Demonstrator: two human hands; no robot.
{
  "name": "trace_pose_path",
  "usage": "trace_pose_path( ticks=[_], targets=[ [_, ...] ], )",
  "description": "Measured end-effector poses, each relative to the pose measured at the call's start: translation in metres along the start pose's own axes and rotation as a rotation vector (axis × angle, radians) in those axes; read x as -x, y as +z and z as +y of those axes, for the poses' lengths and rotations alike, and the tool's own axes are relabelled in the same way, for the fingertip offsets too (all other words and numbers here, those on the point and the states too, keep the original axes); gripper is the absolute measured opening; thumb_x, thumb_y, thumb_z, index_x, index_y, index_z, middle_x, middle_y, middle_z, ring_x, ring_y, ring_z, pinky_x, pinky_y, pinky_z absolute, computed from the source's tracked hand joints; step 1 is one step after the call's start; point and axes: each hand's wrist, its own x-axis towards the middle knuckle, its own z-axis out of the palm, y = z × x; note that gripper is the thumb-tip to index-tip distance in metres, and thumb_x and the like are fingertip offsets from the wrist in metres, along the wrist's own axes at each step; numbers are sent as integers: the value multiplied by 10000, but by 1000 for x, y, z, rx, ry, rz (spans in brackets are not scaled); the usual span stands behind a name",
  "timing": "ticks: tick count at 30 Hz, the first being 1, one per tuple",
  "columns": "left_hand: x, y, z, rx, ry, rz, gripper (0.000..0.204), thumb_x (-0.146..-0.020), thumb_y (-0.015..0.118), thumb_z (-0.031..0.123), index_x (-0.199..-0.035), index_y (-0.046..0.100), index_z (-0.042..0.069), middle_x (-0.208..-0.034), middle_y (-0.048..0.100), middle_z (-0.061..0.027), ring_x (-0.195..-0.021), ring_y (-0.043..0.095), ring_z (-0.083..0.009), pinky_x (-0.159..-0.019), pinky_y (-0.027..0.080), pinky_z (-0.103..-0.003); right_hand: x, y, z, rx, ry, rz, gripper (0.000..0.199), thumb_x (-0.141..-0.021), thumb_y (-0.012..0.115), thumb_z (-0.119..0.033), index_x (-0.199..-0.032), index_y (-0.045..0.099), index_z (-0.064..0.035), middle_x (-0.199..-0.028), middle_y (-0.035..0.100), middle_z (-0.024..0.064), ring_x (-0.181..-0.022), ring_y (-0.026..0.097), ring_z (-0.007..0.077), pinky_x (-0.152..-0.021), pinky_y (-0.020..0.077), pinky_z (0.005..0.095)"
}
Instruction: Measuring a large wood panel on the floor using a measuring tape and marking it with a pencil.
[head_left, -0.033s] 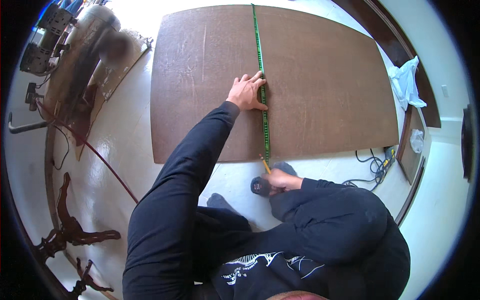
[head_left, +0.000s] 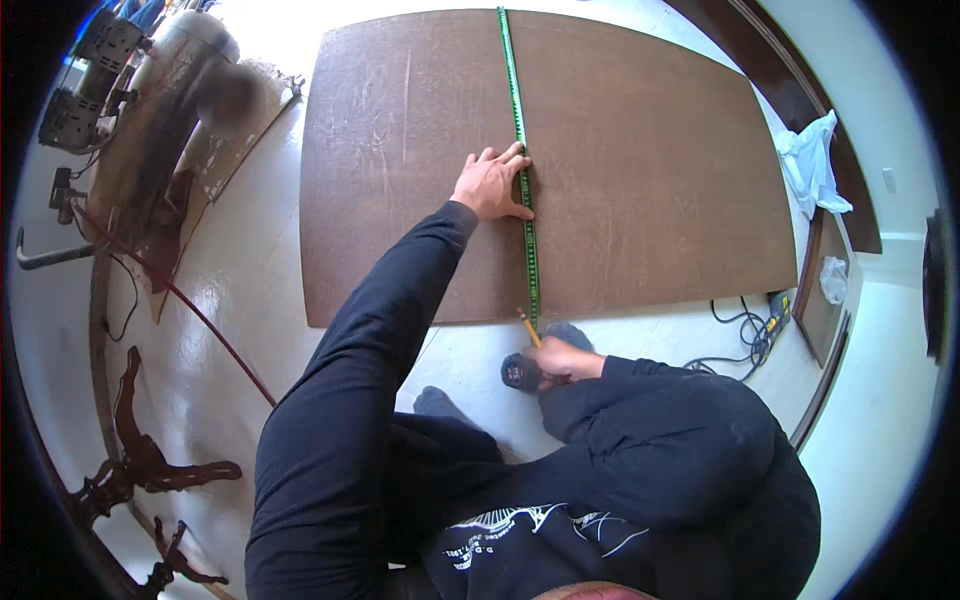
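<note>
Pressing left hand (head_left: pixel 490 183) flat on green tape (head_left: pixel 527 225) over brown board (head_left: pixel 640 170) | right hand (head_left: pixel 560 360) gripped pencil (head_left: pixel 528 327) at near edge | nothing had shifted.

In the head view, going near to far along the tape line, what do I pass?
Right hand holding a pencil → near edge of the brown board → left hand pressing the green tape measure → board's far edge.

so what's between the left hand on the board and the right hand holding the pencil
In the head view, the green tape measure runs over the brown board from the left hand down to the pencil in the right hand; nothing else lies there.
</note>
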Motion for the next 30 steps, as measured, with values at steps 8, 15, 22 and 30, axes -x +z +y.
trace_pose_path(
  ticks=[8, 15, 22, 30],
  targets=[
    [-3, -5, 3, -15, -17, -33, 1001, -637, 871, 630, -1465, 540, 175, -1619, 407, -21, -1356, 487, -322, -1072, 431, -531, 5, -3, -4, 10, -37, 19, 447, -1085, 514, -364, -998, 543, 73, -689, 512, 47, -520, 549, 182, -563, 589, 382],
    [-3, -8, 5, -8, -7, -22, 1003, -646, 873, 625, -1476, 532, 177, -1621, 400, -22, -1349, 489, -328, -1078, 434, -542, 8, -5, -7, 66, -39, -52, 428, -1085, 523, -378, -1013, 559, 43, -680, 505, 24, -516, 540, 173, -520, 544, 361],
    [-2, -8, 5, -17, -35, -55, 1019, -647, 872, 632, -1485, 520, 172, -1626, 391, -17, -1347, 489, -325, -1073, 435, -549, 10, -7, -7, 0, 0, -46, 386, -1076, 540, -354, -968, 580, 15, -616, 486, 15, -515, 549, 163, -506, 522, 338],
    [-5, 4, 3, -53, 133, 169, 580, -807, 795, 522, -1318, 651, 289, -1562, 407, -169, -1355, 466, -387, -1033, 455, -505, 27, -35, 11, 413, -356, 529, 373, -912, 584, -317, -870, 744, 17, -819, 709, 275, -768, 716, 431, -742, 523, 551]
  ],
)
